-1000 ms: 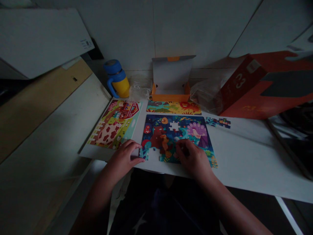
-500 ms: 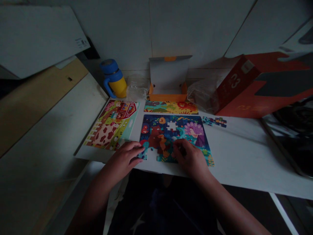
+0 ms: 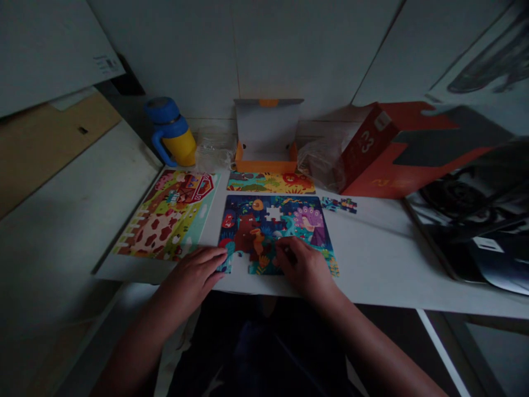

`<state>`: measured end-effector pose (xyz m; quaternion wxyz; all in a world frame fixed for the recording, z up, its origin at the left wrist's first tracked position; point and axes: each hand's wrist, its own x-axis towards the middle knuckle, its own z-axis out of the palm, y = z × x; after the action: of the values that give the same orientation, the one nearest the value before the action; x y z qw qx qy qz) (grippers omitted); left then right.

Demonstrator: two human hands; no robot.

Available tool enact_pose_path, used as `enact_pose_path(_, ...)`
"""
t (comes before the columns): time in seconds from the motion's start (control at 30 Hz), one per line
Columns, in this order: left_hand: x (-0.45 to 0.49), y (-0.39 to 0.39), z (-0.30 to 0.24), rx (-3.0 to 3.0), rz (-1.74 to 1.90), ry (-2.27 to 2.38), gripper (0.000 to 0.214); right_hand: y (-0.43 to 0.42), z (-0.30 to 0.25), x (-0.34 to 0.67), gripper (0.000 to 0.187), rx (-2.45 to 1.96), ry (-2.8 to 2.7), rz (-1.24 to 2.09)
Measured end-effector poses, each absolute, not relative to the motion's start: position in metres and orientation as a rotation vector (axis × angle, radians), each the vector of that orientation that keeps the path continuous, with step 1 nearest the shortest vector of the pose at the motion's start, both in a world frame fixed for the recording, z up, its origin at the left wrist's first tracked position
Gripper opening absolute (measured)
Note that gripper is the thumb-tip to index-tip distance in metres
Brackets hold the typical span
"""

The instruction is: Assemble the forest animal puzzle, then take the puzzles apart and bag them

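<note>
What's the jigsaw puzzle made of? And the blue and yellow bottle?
The jigsaw puzzle looks like printed cardboard: flat, thin pieces with a matte surface, though it's too dim to be sure. The water bottle looks like smooth, slightly shiny plastic, judging by its rounded, molded shape.

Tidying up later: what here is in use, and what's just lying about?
In use: left hand, right hand, peacock jigsaw puzzle, loose puzzle pieces.
Lying about: farm puzzle, lion puzzle, open orange box, red box, blue-and-yellow bottle, plastic bag.
</note>
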<state>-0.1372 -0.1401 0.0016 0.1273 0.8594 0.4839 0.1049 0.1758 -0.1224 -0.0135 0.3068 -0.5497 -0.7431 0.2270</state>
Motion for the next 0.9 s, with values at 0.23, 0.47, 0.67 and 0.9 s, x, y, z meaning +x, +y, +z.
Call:
enact_pose_path(0.23,-0.138,-0.141,-0.005,2.489,0.354,1.432,0.035,-0.07,0.003,0.278,0.029,-1.869,-1.934,0.01)
enact_pose_path(0.47,-0.136,-0.141,-0.003,2.47,0.376,1.444,0.035,-0.016,-0.01,0.368,0.036,-1.904,-2.161,-0.014)
enact_pose_path(0.67,-0.134,-0.142,0.001,2.447,0.374,1.452,0.034,-0.012,-0.017,0.378,0.044,-2.023,-2.091,0.147)
enact_pose_path(0.9,-0.134,-0.143,-0.001,2.448,0.359,1.468,0.034,-0.013,-0.015,0.388,0.032,-2.163,-2.134,0.232)
